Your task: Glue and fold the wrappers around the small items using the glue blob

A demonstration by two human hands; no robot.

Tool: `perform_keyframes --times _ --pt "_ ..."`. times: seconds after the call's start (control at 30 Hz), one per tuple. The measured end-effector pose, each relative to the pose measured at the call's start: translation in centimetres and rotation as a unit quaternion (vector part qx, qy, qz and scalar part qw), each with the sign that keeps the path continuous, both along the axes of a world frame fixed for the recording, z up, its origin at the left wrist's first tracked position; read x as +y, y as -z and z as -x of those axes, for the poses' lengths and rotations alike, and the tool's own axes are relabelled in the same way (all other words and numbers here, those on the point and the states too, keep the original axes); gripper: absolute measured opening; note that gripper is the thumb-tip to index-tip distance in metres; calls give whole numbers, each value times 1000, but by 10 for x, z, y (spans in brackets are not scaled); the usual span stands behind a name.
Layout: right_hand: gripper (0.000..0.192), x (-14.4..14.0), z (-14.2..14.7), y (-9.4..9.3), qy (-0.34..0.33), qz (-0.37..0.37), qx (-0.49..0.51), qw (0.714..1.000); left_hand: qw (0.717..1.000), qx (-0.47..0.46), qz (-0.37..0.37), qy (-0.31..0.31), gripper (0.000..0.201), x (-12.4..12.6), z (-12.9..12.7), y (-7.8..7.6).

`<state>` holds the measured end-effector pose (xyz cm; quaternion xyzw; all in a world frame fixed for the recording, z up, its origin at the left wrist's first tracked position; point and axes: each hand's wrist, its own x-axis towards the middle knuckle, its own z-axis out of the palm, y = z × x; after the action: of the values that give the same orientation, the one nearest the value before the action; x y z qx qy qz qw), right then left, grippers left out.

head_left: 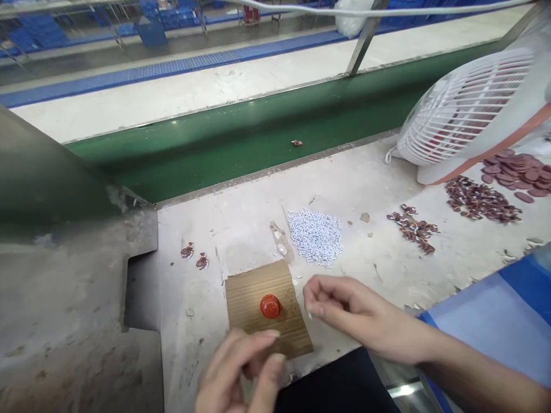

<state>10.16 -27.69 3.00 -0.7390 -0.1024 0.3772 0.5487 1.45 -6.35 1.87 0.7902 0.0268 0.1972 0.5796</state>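
Sitting near the middle of the brown board (267, 307), the red cap (270, 306) lies just beyond the left hand (241, 373), whose fingers pinch loosely on nothing I can make out, while the right hand (344, 312), curled and apparently empty, hovers just right of it.

Pale workbench (451, 252) carries cardboard square (267, 307), white pellet heap (316, 236), dark-red piece piles (480, 201), fan (467, 115)

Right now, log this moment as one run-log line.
left hand: hovering near cardboard pad's front edge | right hand: fingers pinched beside pad | red cap: on pad, untouched | white pieces pile: behind pad
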Motion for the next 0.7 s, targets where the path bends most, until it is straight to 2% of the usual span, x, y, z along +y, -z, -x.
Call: perform_keyframes --times 0.07,0.1,0.13,0.2,0.23,0.27,0.37,0.4,0.43,0.47,0.53,0.6,0.7 --pt "49 16 17 -11 5 -94 118 989 988 -104 -48 104 27 -6 -9 -1" --pt "52 23 26 -15 19 -141 182 973 981 -140 -50 121 31 -10 -13 -1" --pt "53 29 33 -18 40 -193 247 949 980 -159 -40 117 29 -13 -16 -2" --pt "51 37 42 -20 86 -298 353 883 980 -185 -8 70 24 -16 -20 -4" --pt "49 39 45 -21 106 -340 382 853 980 -191 3 54 21 -16 -21 -6" --pt "46 40 47 -20 117 -368 393 834 980 -196 8 43 19 -14 -22 -7" --pt "41 41 48 -17 116 -384 365 840 977 -188 -9 98 16 -4 -22 -12" --pt "40 41 48 -16 118 -375 354 848 971 -166 -30 171 18 -2 -23 -12" --pt "41 40 49 -16 119 -363 340 859 970 -164 -25 179 14 0 -24 -12" --pt "42 40 49 -15 121 -349 322 872 976 -183 9 119 13 -1 -25 -12" --pt "46 40 51 -16 132 -316 267 901 972 -212 45 89 16 -5 -26 -9" --pt "48 40 53 -18 135 -283 208 926 971 -214 65 81 19 -13 -27 -6" --pt "49 41 60 -18 143 -267 186 935 974 -199 92 62 22 -22 -26 -4"
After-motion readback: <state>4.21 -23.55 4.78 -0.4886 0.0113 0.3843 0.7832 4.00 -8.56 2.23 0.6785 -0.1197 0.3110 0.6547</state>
